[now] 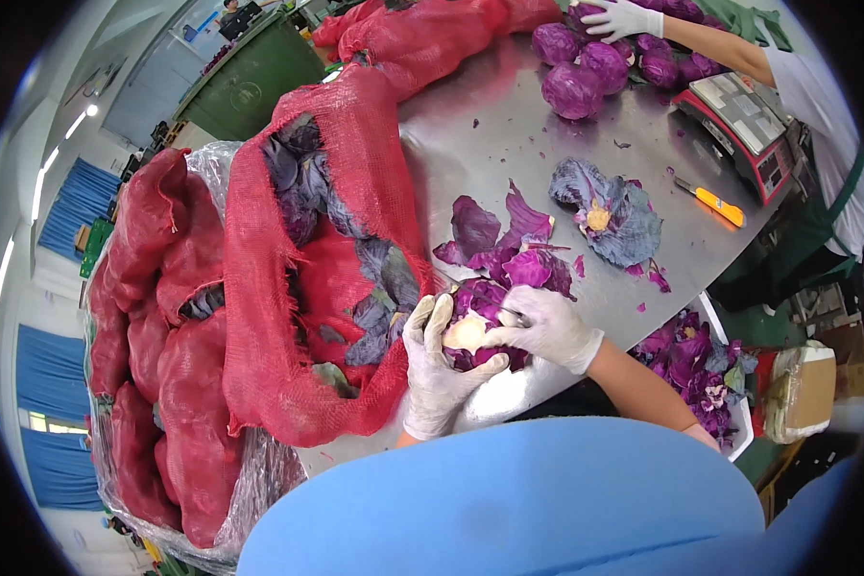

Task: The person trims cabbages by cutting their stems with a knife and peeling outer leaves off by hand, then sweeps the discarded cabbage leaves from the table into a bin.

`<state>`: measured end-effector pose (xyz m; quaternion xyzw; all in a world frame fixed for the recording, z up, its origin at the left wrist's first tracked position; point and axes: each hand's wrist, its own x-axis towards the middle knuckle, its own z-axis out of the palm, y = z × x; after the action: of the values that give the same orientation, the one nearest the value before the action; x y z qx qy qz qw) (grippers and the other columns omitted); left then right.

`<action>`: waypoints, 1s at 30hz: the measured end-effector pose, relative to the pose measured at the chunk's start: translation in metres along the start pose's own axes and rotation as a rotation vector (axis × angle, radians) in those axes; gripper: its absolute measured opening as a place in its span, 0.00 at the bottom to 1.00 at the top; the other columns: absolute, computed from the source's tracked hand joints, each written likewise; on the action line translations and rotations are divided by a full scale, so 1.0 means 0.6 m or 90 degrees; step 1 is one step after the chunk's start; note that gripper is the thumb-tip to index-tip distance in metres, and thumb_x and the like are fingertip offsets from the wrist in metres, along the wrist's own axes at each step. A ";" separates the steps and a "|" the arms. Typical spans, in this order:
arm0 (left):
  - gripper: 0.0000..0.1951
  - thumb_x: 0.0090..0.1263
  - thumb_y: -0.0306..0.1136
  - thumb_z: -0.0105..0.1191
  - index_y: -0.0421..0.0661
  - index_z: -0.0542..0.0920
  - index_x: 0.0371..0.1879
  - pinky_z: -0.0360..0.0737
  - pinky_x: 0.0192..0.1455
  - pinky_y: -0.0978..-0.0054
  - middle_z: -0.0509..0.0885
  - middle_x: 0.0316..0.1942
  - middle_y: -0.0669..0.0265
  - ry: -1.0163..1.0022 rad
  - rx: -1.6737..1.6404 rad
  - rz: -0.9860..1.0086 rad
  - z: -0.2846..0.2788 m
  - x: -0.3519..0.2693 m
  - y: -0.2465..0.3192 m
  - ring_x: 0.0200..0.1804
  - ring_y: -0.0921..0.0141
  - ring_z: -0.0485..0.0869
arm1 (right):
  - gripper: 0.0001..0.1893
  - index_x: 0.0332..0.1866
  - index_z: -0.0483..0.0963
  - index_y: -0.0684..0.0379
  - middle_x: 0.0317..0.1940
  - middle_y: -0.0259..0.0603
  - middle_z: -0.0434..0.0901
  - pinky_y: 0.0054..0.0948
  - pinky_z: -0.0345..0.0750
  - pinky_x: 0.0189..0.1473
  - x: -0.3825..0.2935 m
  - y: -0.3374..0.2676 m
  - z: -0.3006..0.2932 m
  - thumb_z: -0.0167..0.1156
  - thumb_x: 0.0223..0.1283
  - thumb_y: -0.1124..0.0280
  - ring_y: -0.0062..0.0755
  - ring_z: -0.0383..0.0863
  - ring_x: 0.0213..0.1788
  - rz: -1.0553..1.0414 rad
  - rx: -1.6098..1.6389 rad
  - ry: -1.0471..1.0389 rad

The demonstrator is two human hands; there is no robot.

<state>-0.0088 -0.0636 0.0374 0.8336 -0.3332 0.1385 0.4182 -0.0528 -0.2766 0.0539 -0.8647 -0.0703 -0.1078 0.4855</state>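
Observation:
A red cabbage (468, 333) is tipped so that its pale cut stem end faces up at me. My left hand (432, 367), in a whitish glove, cups it from the left, thumb along the lower side. From the right my gloved right hand (551, 327) presses its fingers onto the head beside the stem. A small dark edge shows at those fingertips; whether it is a leaf or a tool I cannot tell. Loose purple leaves (475, 230) lie just beyond the cabbage. Left of my hands, an open red mesh sack (259, 360) holds dark cabbage leaves.
A leafy cabbage piece (605, 212) and an orange utility knife (720, 207) lie on the metal table (504, 158). Beyond are a scale (741, 122), several cabbages (576, 90) and a co-worker's gloved hand (623, 20). A leaf-filled white crate (741, 439) stands lower right; full sacks (194, 417) pile left.

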 end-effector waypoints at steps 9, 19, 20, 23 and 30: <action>0.55 0.48 0.49 0.83 0.40 0.68 0.74 0.68 0.78 0.59 0.66 0.71 0.52 -0.019 -0.134 -0.154 -0.030 -0.012 -0.040 0.74 0.55 0.68 | 0.15 0.52 0.83 0.62 0.46 0.45 0.84 0.31 0.81 0.55 -0.007 0.061 -0.009 0.70 0.65 0.66 0.34 0.85 0.49 -0.027 0.062 0.130; 0.54 0.46 0.51 0.83 0.36 0.70 0.71 0.68 0.77 0.55 0.73 0.71 0.45 -0.076 -0.122 -0.102 -0.034 0.017 -0.035 0.72 0.50 0.73 | 0.27 0.41 0.79 0.59 0.44 0.40 0.77 0.34 0.83 0.43 0.030 0.028 0.025 0.81 0.47 0.50 0.41 0.84 0.44 -0.189 -0.069 0.004; 0.54 0.47 0.51 0.82 0.35 0.69 0.71 0.68 0.76 0.56 0.75 0.69 0.47 -0.082 -0.078 -0.078 -0.036 0.022 -0.031 0.72 0.52 0.73 | 0.25 0.36 0.79 0.59 0.40 0.40 0.77 0.35 0.81 0.41 0.028 0.035 0.027 0.81 0.46 0.51 0.41 0.83 0.40 -0.168 -0.034 0.014; 0.54 0.46 0.49 0.83 0.34 0.69 0.70 0.67 0.77 0.57 0.75 0.70 0.48 -0.015 -0.091 -0.069 -0.028 0.007 -0.039 0.71 0.52 0.74 | 0.23 0.30 0.77 0.60 0.33 0.39 0.75 0.34 0.78 0.37 0.014 0.030 0.007 0.82 0.46 0.55 0.38 0.81 0.34 -0.123 -0.060 -0.066; 0.55 0.50 0.40 0.82 0.33 0.62 0.75 0.70 0.77 0.63 0.72 0.69 0.53 0.018 -0.458 -0.305 -0.048 0.022 -0.035 0.71 0.62 0.74 | 0.15 0.32 0.75 0.60 0.28 0.34 0.76 0.33 0.76 0.36 -0.046 0.150 -0.058 0.76 0.56 0.67 0.30 0.74 0.29 0.251 -0.140 0.159</action>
<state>0.0165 -0.0377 0.0489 0.6868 -0.1513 -0.0758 0.7069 -0.0635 -0.3537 -0.0098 -0.8891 0.1726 -0.1243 0.4052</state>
